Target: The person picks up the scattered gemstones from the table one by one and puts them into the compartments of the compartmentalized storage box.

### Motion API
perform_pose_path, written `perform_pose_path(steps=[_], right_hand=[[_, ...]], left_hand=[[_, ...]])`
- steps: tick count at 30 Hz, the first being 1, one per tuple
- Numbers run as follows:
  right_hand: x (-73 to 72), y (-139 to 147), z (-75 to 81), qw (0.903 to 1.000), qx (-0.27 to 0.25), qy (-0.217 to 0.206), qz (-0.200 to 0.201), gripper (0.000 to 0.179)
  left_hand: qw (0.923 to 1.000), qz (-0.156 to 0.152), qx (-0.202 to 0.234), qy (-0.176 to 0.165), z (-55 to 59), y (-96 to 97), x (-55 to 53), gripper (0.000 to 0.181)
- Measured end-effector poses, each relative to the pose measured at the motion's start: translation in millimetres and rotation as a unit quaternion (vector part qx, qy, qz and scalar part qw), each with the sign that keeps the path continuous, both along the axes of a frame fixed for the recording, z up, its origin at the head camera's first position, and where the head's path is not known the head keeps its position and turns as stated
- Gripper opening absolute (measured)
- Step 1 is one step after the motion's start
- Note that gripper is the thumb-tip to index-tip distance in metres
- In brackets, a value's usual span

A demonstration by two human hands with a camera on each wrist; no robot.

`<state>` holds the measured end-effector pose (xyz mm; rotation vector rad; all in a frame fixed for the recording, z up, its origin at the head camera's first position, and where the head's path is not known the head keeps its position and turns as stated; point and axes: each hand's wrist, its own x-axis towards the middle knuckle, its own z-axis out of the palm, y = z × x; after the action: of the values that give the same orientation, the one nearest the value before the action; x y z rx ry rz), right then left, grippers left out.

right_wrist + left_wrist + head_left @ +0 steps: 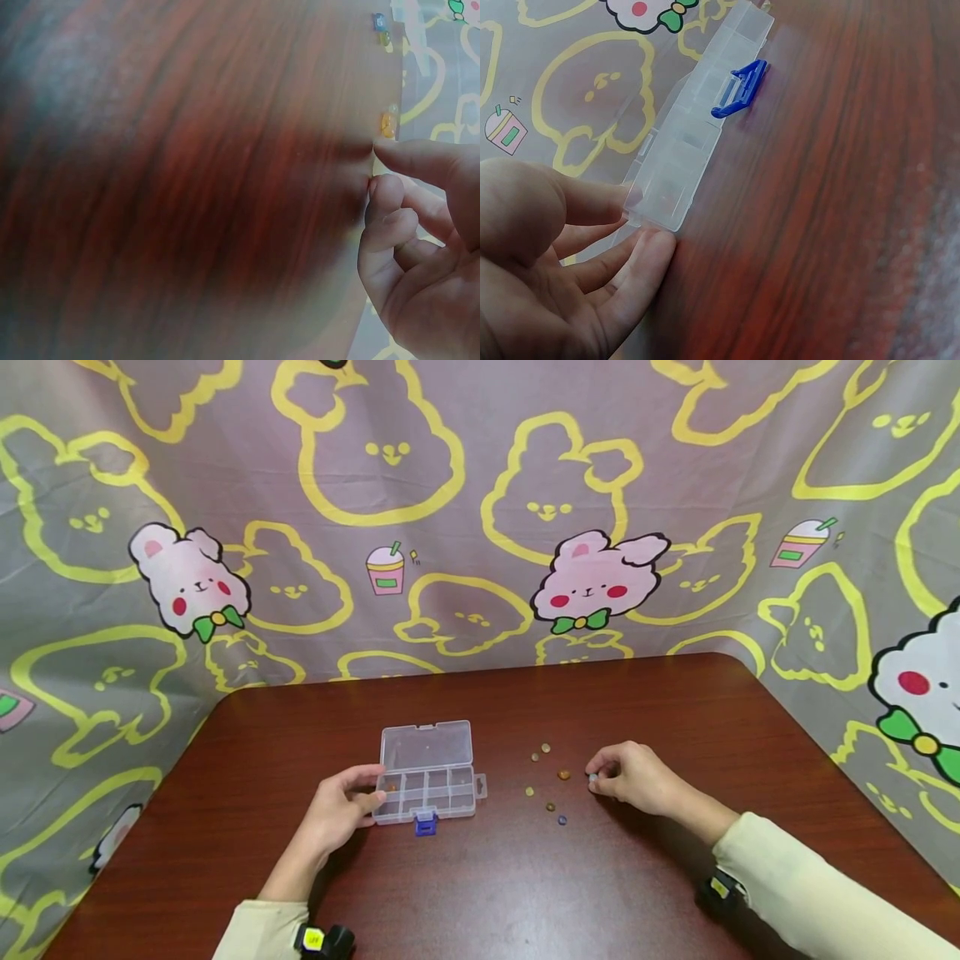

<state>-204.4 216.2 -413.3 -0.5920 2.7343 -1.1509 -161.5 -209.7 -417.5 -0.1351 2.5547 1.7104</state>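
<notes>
The left grip [337, 808] holds the clear box [450, 811] by one end — the right grip [637, 777] pinches a small pale piece [593, 777].

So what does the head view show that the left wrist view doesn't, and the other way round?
Only the head view: the right hand pinching a small pale piece, and six loose pieces on the table.

Only the left wrist view: the palm side of the left hand, seen close.

Both: that hand holding one end of the clear box, the blue latch, the table and the patterned cloth.
</notes>
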Motion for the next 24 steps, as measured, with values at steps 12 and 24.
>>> perform_pose_path(steps=[12, 24], right_hand=[[0.3, 0.1, 1.2, 0.9999, 0.011, 0.001, 0.002, 0.010], [1.6, -2.3, 4.1, 0.9999, 0.004, -0.003, 0.011, 0.009]], left_hand=[[1.0000, 0.008, 0.000, 0.000, 2.0, 0.8, 1.3, 0.036], [0.9999, 0.009, 0.006, 0.007, 0.8, 0.2, 1.1, 0.037]])
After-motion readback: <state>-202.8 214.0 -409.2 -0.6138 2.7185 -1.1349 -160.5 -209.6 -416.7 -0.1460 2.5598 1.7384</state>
